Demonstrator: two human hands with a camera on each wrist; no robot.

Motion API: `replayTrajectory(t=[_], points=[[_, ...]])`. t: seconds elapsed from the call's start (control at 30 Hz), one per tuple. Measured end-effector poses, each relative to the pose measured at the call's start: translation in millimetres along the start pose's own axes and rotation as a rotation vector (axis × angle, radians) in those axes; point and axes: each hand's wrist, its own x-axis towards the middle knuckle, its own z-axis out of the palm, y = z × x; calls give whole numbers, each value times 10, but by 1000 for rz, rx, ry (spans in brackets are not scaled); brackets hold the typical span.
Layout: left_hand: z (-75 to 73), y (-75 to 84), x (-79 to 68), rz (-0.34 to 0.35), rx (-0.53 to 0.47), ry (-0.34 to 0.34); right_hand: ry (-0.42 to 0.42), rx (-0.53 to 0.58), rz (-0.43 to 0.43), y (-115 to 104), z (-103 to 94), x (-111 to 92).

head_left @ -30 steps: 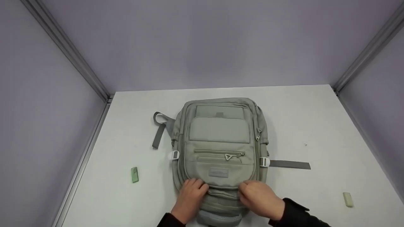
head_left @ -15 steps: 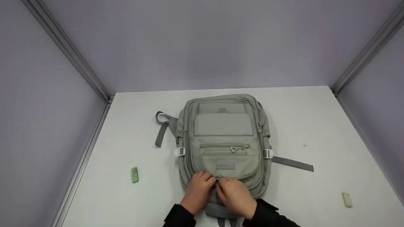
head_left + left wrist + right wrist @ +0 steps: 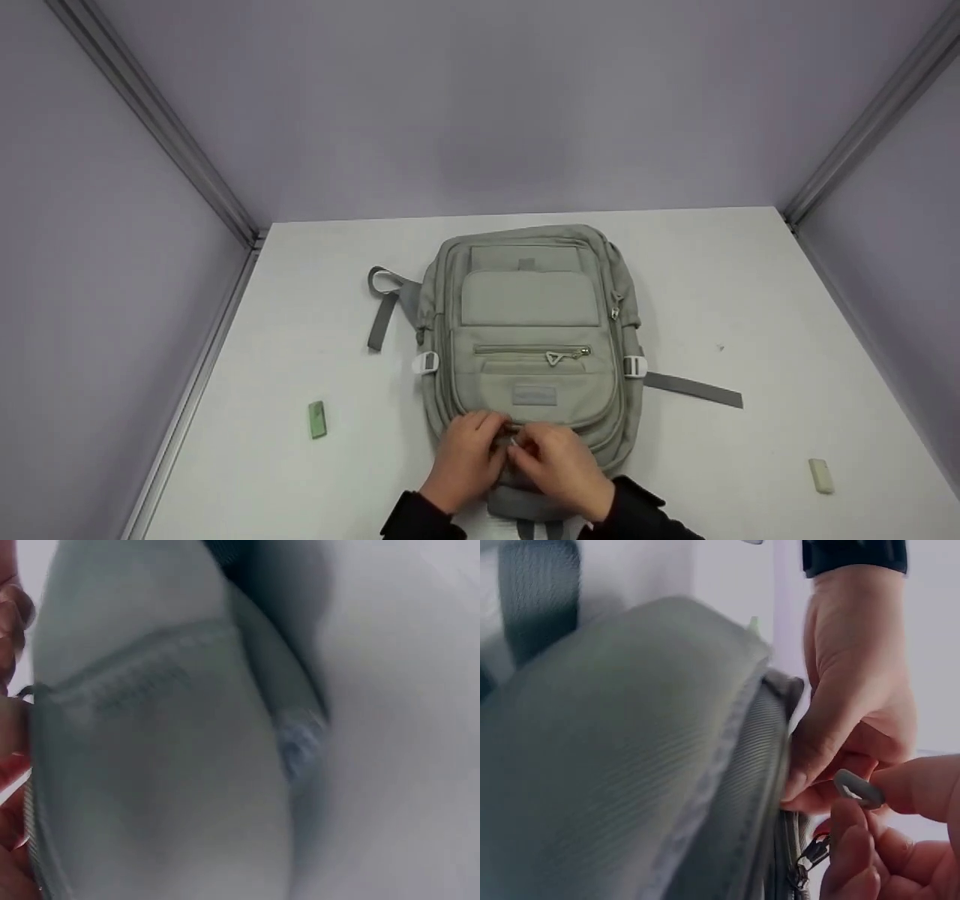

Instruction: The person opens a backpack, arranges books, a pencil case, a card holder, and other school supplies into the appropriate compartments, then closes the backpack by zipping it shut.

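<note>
A grey-green backpack (image 3: 531,300) lies front side up on the white table, its grab handle end toward me. At its near end, my right hand (image 3: 562,465) pinches a zipper pull (image 3: 859,789). In the right wrist view that pull is a small grey loop, linked to a metal slider (image 3: 810,855) on the zipper track. Right beside it, my left hand (image 3: 466,457) pinches the bag's edge along the zipper, fingertips close to the slider. The left wrist view is mostly filled by the bag's blurred fabric (image 3: 157,765), with fingers at its left edge.
A green eraser-like block (image 3: 317,419) lies left of the bag, and a pale one (image 3: 821,476) lies far right. Loose straps (image 3: 694,390) stick out at both sides. Grey-lilac panels (image 3: 510,112) enclose the table (image 3: 300,322) at the back and sides.
Both hands came together at the bag's near end, the right hand moving left to the zipper pull. The bag shifted slightly away and turned a little. In the last half second little moved.
</note>
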Motion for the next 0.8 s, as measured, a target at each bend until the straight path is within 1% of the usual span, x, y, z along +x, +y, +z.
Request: replayTrajectory(t=[0.1,0.17,0.23,0.3,0.4,0.5,0.57,0.63,0.7,0.8], points=[[13,60,25,22,9,6,5,42,-1,-3,-70,-43],[40,93,42,34,12,13,4,45,-16,-2,-111,-77],[71,124,55,37,8,25,-9,51,-42,9,-143,-113],[91,152,63,39,-5,36,2,34,-97,39,-161,-146],[98,181,72,30,-34,49,94,-68,-215,121,-161,-170],[75,200,74,3,-83,45,232,-266,-313,238,-156,-159],[36,216,78,-18,-119,36,291,-381,-331,309,-155,-143],[-7,231,78,-26,-146,31,318,-461,-339,369,-152,-126],[-51,247,78,-18,-160,33,342,-500,-340,419,-141,-105],[-84,252,56,11,-159,59,377,-504,-344,482,-124,-62]])
